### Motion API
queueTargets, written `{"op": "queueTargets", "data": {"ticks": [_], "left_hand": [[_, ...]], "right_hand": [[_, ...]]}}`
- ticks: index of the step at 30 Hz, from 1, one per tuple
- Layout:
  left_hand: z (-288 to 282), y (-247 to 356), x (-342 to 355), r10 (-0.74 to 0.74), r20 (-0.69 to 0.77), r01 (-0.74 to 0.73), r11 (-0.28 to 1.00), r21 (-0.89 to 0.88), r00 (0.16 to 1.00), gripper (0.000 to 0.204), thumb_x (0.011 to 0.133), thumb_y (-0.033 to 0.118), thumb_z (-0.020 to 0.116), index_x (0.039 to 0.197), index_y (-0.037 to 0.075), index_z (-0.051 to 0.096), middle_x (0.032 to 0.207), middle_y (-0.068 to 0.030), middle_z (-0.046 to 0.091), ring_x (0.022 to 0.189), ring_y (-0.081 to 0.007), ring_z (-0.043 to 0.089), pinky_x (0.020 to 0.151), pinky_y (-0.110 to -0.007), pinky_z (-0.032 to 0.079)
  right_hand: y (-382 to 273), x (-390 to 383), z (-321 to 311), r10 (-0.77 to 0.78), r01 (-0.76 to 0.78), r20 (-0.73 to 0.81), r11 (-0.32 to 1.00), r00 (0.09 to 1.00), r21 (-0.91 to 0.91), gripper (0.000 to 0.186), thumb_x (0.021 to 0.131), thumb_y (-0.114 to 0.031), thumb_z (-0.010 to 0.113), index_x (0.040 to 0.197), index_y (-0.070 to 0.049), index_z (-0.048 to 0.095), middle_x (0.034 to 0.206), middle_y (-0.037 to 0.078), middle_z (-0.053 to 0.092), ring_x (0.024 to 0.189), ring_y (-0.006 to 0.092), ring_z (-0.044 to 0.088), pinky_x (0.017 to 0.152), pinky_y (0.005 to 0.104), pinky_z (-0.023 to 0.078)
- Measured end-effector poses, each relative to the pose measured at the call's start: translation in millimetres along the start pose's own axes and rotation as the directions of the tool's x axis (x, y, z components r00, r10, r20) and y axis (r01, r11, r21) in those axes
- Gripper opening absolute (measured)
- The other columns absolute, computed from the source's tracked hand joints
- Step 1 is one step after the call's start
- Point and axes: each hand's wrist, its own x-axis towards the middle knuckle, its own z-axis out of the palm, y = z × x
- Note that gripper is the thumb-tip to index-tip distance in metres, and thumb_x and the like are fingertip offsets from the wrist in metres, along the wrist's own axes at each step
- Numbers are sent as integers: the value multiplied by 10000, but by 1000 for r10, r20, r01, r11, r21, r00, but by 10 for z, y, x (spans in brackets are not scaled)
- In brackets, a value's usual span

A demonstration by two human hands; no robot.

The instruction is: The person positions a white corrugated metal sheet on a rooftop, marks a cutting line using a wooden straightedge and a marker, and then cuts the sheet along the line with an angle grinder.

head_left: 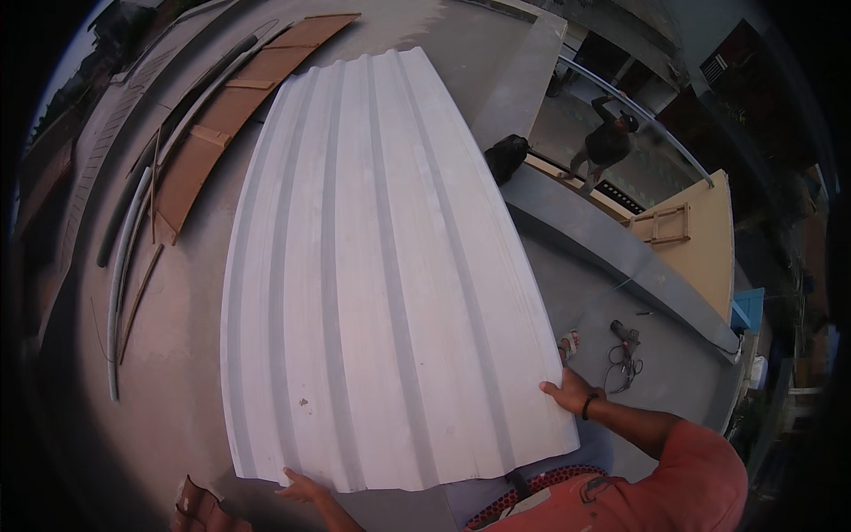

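A large white corrugated sheet (372,266) fills the middle of the view, its ribs running away from me, with a small dark mark near its lower left. My left hand (299,488) grips the sheet's near edge toward the lower left, thumb on top. My right hand (569,390) holds the right edge near its lower corner, with a dark band on that wrist; its fingers are partly hidden under the sheet. My foot in a sandal (570,341) shows just past the right edge.
Brown boards (213,133), pipes (120,293) and sticks lie at left. Reddish tile (199,510) is at lower left. A corded power tool (625,337) lies right, near a grey ledge (638,275). A person (605,146) stands beyond it by a railing (656,120), near a black bag (505,160).
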Motion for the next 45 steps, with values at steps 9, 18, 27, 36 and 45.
{"op": "queueTargets", "data": {"ticks": [9, 18, 27, 36, 45], "left_hand": [[-596, -603, -1515, 23, 878, 817, 355, -454, 478, 848, 867, 555, 523, 1484, 52, 232, 1505, -142, 288, 1378, -318, 308, 1115, -492, 287], [-419, -677, -381, 3, 804, 656, 576, -488, 595, 665, 910, 407, 499, 1429, 23, 342, 1443, -177, 386, 1319, -346, 406, 1075, -510, 361], [682, -1199, -812, -336, 853, 711, 701, -56, 398, 721, 891, 405, 503, 1464, 25, 288, 1516, -168, 309, 1373, -363, 325, 1099, -535, 278], [2267, -2636, -1733, -384, 913, 829, 549, 109, 134, 765, 828, 309, 631, 1390, -81, 291, 1391, -269, 400, 1198, -403, 504, 967, -492, 442], [2515, -2323, -2168, -339, 849, 783, 609, -130, 405, 527, 774, 90, 610, 1241, 31, 373, 1188, -198, 503, 990, -362, 608, 843, -454, 511]], "right_hand": [[-331, -4, 206, -7, -17, 122, 981, 992, 192, 780, 851, -472, 648, 1216, 165, 385, 1176, 308, 564, 1089, 382, 592, 942, 404, 467], [-764, -197, 852, -7, -187, 481, 916, 877, 355, 776, 865, -399, 628, 1278, 165, 291, 1240, 328, 504, 1187, 371, 536, 995, 380, 442], [212, 502, 1565, 117, -220, 242, 861, 963, 459, 598, 823, -286, 675, 1239, 78, 447, 1193, 253, 583, 1080, 347, 600, 949, 399, 455], [1505, 1664, 1197, 192, -240, 149, 846, 970, 476, 717, 800, -138, 616, 1417, 39, 297, 1277, 209, 529, 1120, 312, 550, 984, 372, 416], [1793, 2549, 1410, 59, -117, 128, 856, 990, 503, 541, 815, -94, 598, 1289, 53, 383, 1163, 214, 516, 972, 282, 586, 868, 369, 491]]}}
